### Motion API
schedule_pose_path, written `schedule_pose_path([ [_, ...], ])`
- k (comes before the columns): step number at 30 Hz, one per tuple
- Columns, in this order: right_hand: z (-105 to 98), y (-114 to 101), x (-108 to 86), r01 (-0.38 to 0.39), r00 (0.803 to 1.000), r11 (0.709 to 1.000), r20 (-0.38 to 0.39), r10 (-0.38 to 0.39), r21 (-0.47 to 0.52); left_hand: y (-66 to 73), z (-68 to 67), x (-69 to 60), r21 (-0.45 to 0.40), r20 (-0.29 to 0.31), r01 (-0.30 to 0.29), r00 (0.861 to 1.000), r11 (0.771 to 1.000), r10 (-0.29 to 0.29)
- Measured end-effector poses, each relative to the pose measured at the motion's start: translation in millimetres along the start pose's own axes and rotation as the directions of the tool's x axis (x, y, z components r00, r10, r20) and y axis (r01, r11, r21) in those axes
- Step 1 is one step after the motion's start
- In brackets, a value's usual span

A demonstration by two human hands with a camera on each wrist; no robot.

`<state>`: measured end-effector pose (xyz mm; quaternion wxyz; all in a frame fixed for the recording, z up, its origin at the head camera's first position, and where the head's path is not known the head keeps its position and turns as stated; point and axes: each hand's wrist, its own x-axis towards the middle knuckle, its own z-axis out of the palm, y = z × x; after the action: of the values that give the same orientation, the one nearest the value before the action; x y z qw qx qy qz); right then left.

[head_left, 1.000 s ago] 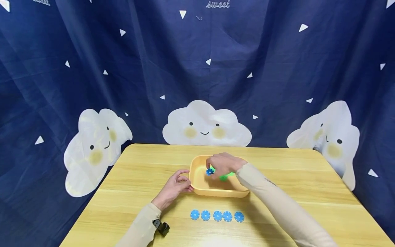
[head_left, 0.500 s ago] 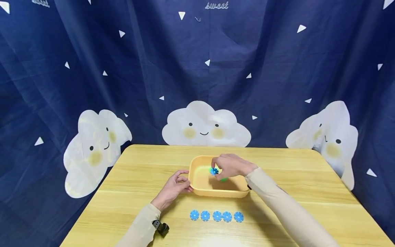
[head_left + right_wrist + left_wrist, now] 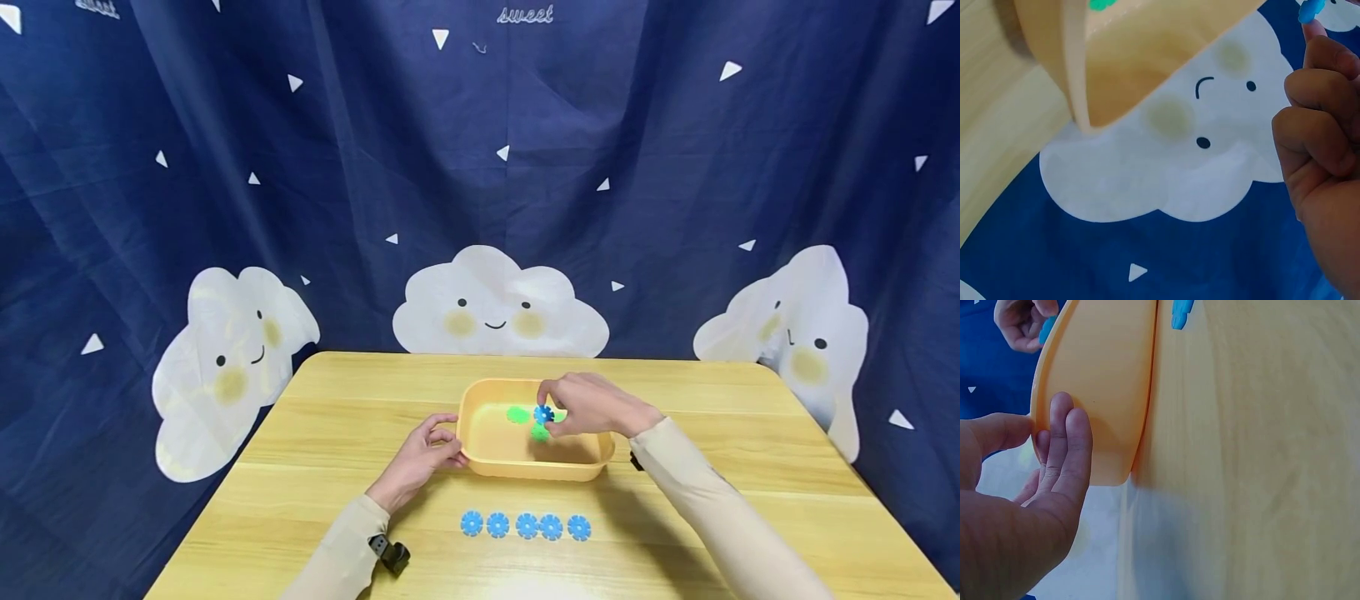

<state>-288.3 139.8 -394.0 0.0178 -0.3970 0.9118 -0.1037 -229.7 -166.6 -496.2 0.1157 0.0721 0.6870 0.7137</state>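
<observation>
My right hand [image 3: 594,402] is above the orange plastic basket [image 3: 525,468], pinching a blue notched disc [image 3: 543,414] between thumb and fingertips. In the right wrist view, its other fingers [image 3: 1316,134] are curled and the blue disc shows at the top corner. At the basket's left end, my left hand [image 3: 422,454] holds the rim, its thumb on the edge and fingers against the outer wall, as the left wrist view shows. Several green notched discs lie in the basket, among them one green disc [image 3: 517,414]; the right hand partly covers others.
In front of the basket, several blue discs lie in a row on the wooden table, with a middle blue disc [image 3: 527,526]. A dark blue curtain [image 3: 480,167] with white clouds hangs behind the table's back edge. A black device [image 3: 392,553] sits at the left sleeve.
My right hand has lifted slightly and moved right over the basket with the blue disc, uncovering green discs. The left hand stays at the basket's left end.
</observation>
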Motion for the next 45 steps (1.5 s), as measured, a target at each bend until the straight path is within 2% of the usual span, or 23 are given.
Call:
schedule_pose_path([
  [11, 0.0, -3.3, -30.3, 0.012, 0.997, 0.999, -0.071, -0.014, -0.033, 0.5, -0.2, -0.9, -0.008, 0.002, 0.003, 1.0, 1.0, -0.003],
  [20, 8.1, -0.7, -58.9, -0.049, 0.994, 0.999, -0.101, 0.051, 0.023, 0.6, -0.7, -0.9, -0.002, 0.002, 0.001, 1.0, 1.0, -0.001],
  [27, 13.2, 0.2, -75.9, -0.088, 0.988, 0.996, -0.127, 0.089, 0.019, 1.3, 0.5, -1.6, 0.0, -0.01, 0.007, 1.0, 1.0, -0.007],
  [30, 16.6, 1.3, -83.5, -0.083, 0.987, 0.996, -0.138, 0.084, 0.01, 1.8, 1.0, -1.5, 0.002, -0.009, 0.006, 1.0, 1.0, -0.006],
  [40, 32.8, 5.3, -105.3, -0.087, 0.991, 0.996, -0.102, 0.089, 0.021, 0.8, 0.6, -0.6, 0.0, 0.001, 0.002, 1.0, 1.0, -0.002],
  [45, 38.7, 3.3, -113.3, -0.076, 0.989, 0.997, -0.123, 0.076, 0.009, 0.0, -0.6, -0.8, 0.003, -0.002, -0.001, 1.0, 1.0, 0.001],
])
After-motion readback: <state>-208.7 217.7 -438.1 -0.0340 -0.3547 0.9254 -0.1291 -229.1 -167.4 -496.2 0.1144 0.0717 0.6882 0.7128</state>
